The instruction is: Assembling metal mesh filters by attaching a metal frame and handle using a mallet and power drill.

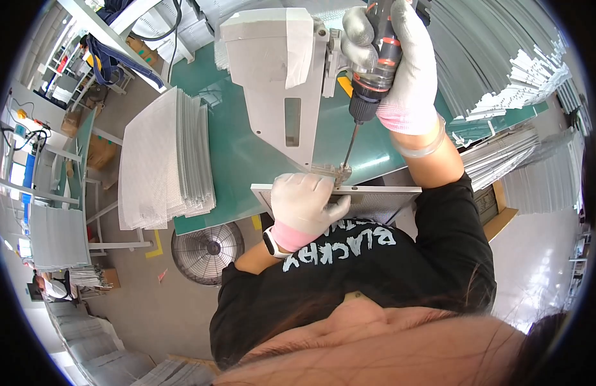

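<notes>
At the panel edge [383,190], left hand [304,204] seemingly crowds drill bit [352,143].

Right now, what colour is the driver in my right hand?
The driver is dark grey and black with orange-red bands, clearest in the head view.

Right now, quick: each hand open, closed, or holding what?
Left hand: closed, fingers curled over the edge of the framed panel.
Right hand: closed around the power drill.
</notes>
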`<state>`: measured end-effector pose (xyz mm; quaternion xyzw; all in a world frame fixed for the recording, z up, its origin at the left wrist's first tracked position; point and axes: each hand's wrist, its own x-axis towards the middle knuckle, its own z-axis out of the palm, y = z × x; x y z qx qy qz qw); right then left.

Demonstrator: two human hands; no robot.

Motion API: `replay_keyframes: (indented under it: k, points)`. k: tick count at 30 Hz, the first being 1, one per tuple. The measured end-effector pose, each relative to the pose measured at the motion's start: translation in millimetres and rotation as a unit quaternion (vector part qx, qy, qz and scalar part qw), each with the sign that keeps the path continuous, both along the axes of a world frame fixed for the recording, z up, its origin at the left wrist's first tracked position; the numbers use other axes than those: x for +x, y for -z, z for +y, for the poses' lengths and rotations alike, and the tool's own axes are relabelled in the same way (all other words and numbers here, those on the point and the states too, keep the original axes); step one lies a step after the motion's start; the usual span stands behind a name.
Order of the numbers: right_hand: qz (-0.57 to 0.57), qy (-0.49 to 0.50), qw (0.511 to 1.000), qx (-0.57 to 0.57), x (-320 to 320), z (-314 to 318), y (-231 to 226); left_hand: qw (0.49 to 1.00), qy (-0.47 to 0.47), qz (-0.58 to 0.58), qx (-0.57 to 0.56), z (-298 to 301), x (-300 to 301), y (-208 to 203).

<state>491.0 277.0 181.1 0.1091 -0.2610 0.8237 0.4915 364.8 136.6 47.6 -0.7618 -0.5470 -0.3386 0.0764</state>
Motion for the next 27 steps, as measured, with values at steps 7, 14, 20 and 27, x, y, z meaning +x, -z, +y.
replay_keyframes:
  k: [7, 14, 20, 27]
  points:
    - [-0.142, 0.143, 0.978, 0.045, 10.5, -1.4, 5.5, 1.000, -0.005, 0.019, -0.003, -4.3, 4.0, 4.0]
    - [-0.141, 0.123, 0.963, 0.193, 11.4, -9.0, 30.0, 1.000, 0.027, -0.012, -0.011, -2.1, 8.1, -3.0]
    - [-0.163, 0.065, 0.971, 0.160, 18.4, -17.1, 50.0, 0.996, 0.077, -0.026, -0.045, -0.6, 14.8, -1.8]
    - [-0.166, 0.055, 0.971, 0.160, 24.0, -21.3, 57.0, 0.994, 0.068, -0.042, -0.068, -10.0, 21.7, 21.2]
